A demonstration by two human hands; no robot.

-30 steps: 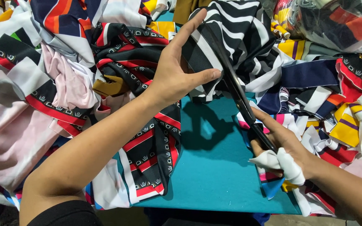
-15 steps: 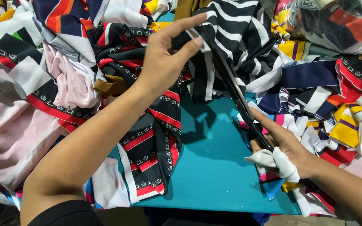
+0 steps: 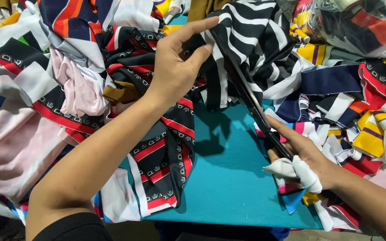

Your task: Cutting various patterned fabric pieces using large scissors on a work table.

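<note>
1. Turquoise bench: flat top, bare only in a central patch, ringed by heaped cloth.
2. Heaps of mixed fabric offcuts: pink, white, navy, yellow and red-banded pieces, crowding the bench on the left, rear and right.
3. Black-and-white striped fabric piece: limp, folded, lifted at upper centre above the bench.
4. Black, red and white patterned cloth: draped under the left forearm, hanging over the near edge.
5. Left hand: pinching the striped fabric's edge, forefinger extended.
6. Right hand: closed around the handles, white cloth wrapped on its fingers.
7. Long dark-bladed scissors: blades slanting up into the striped fabric.
</note>
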